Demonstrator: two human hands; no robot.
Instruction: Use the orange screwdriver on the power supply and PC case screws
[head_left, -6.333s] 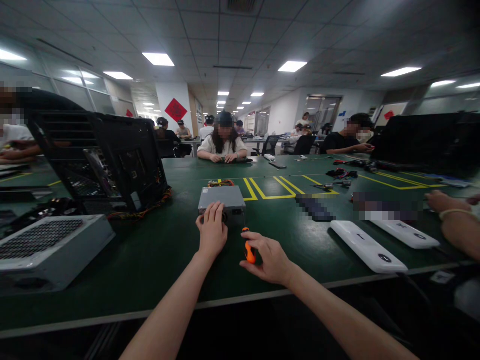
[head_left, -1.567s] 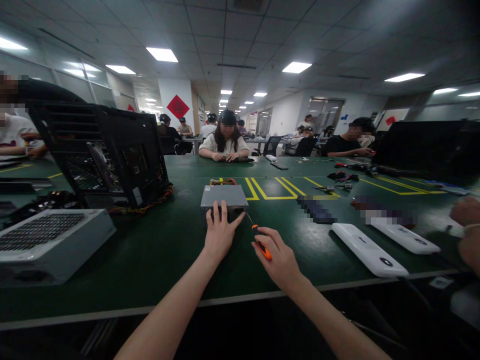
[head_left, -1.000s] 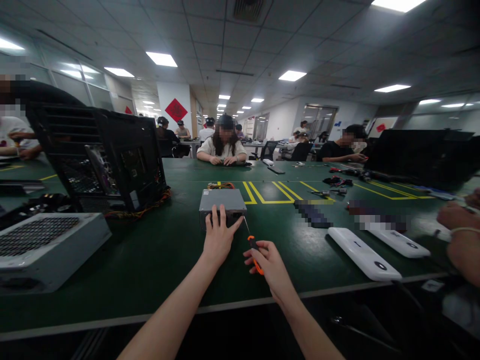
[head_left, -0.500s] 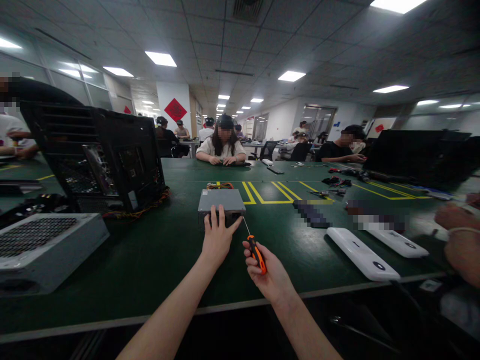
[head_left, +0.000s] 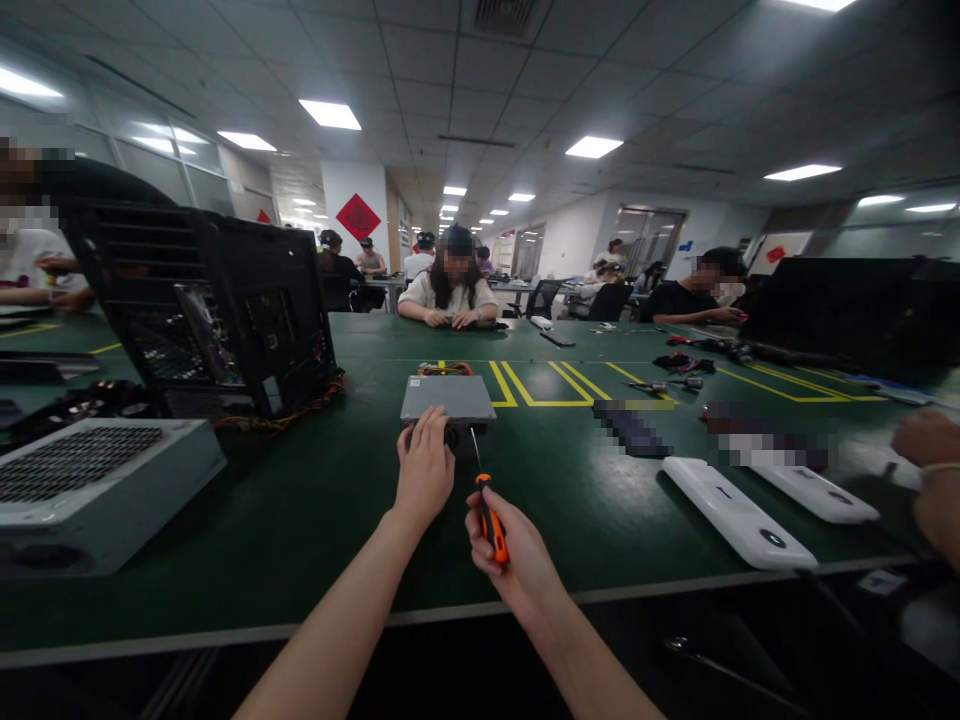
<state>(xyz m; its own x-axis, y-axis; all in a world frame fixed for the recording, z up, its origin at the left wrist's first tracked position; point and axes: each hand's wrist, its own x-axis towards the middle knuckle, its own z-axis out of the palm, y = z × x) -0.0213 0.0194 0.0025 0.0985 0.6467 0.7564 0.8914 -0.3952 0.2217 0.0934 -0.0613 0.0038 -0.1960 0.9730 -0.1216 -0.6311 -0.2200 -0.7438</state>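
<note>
A grey computer power supply unit [head_left: 454,395] lies on the green table, its front side towards me. My left hand [head_left: 424,465] grips its front left part, fingers bent over the top edge and the thumb drawn in near the front face. My right hand [head_left: 514,545] is wrapped round the orange and black handle of a screwdriver [head_left: 491,525]. The screwdriver's thin shaft points up and away, its tip at the front face of the power supply unit, right of my left hand. Whether the tip sits in a screw is too small to tell.
A black computer case [head_left: 217,310] stands at the left, with a larger grey power supply [head_left: 172,465] before it. White oblong devices [head_left: 739,510] lie at the right, near another person's hand [head_left: 934,440]. A person [head_left: 450,290] sits opposite; cables [head_left: 682,362] lie at the far right.
The screwdriver tip has moved left from the unit's front right corner along its front face. My left hand has shifted left and its spread fingers and thumb have drawn together.
</note>
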